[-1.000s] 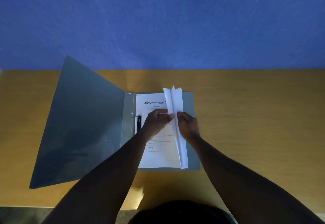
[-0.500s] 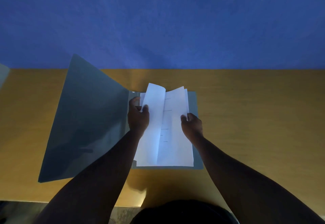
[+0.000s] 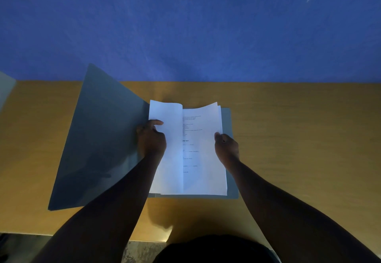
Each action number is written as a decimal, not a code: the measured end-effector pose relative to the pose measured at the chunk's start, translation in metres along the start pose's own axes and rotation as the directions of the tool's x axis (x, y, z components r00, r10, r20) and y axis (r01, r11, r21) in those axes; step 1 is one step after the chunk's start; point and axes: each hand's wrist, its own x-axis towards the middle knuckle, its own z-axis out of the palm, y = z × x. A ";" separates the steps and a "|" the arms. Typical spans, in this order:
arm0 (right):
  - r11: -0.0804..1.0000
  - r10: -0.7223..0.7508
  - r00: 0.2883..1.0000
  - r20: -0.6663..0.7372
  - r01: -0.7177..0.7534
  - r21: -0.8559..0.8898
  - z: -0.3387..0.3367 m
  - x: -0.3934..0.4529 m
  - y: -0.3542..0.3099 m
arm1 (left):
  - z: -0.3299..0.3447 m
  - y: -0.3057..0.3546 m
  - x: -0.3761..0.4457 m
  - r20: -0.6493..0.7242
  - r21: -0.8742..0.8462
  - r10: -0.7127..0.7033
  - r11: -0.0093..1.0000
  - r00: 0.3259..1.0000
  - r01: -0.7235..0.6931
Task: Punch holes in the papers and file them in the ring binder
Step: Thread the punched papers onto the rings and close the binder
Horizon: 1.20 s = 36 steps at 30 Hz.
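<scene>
**Seating the creased sheets on the binder's fastener**

A small stack of white printed paper sheets (image 3: pixel 203 151), creased down the middle, lies spread over the right-hand leaf of a thin grey plastic ring binder (image 3: pixel 97 139) that sits open on a yellow-brown wooden table (image 3: pixel 299 139). The left hand (image 3: pixel 151 138) grips the sheets' left margin, thumb curled over the top face and fingers out of sight beneath. The right hand (image 3: pixel 226 147) pinches the right margin, thumb on top. Both hands therefore clasp paper; neither is loose.

The binding mechanism near the spine is hidden under the left half of the sheets, so whether the punched holes are already over it cannot be told. No hole punch is in view.

Judging by the pose, the step is settling the sheets into the binder. To do it well, the left edges should be squared so all holes line up, then lowered straight down near the spine while the right hand keeps the pages taut and flat. The crease will tend to lift the left half; pressing it flat before fastening should prevent torn holes. The raised grey cover leaf needs to stay clear.
</scene>
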 end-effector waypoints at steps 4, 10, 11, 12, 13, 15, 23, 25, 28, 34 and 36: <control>0.995 0.024 0.999 0.023 -0.026 0.100 0.001 -0.003 -0.001 | 0.005 0.008 -0.001 0.146 -0.101 0.111 0.990 0.983 -0.097; 0.909 0.112 0.988 0.110 -0.146 0.391 -0.001 -0.007 -0.005 | 0.018 0.022 -0.015 0.388 -0.242 0.126 0.970 0.913 -0.031; 0.903 0.108 0.988 0.113 -0.145 0.404 -0.001 -0.007 -0.005 | 0.019 0.023 -0.017 0.440 -0.247 0.127 0.969 0.889 -0.016; 0.905 0.098 0.988 0.115 -0.137 0.403 -0.002 -0.007 -0.006 | 0.020 0.025 -0.018 0.497 -0.246 0.138 0.969 0.857 -0.013; 0.913 0.085 0.989 0.118 -0.125 0.388 -0.003 -0.007 -0.007 | 0.021 0.027 -0.020 0.553 -0.238 0.144 0.971 0.821 -0.010; 0.929 0.054 0.991 0.119 -0.094 0.358 -0.004 -0.007 -0.008 | 0.023 0.031 -0.022 0.623 -0.219 0.136 0.976 0.770 0.004; 0.949 -0.085 0.979 0.184 0.023 0.314 -0.006 -0.009 -0.010 | 0.025 0.047 -0.025 0.588 -0.164 0.069 0.986 0.806 0.035; 0.951 -0.119 0.972 0.201 0.054 0.303 -0.006 -0.010 -0.009 | 0.025 0.049 -0.026 0.585 -0.162 0.075 0.986 0.807 0.026; 0.949 -0.134 0.966 0.219 0.061 0.311 -0.006 -0.010 -0.011 | 0.025 0.048 -0.025 0.573 -0.166 0.063 0.985 0.817 0.040; 0.954 -0.131 0.969 0.207 0.066 0.294 -0.005 -0.009 -0.010 | 0.024 0.043 -0.024 0.556 -0.204 0.072 0.978 0.828 0.051; 0.956 -0.128 0.970 0.207 0.065 0.286 -0.004 -0.008 -0.009 | 0.024 0.041 -0.025 0.552 -0.230 0.074 0.971 0.830 0.066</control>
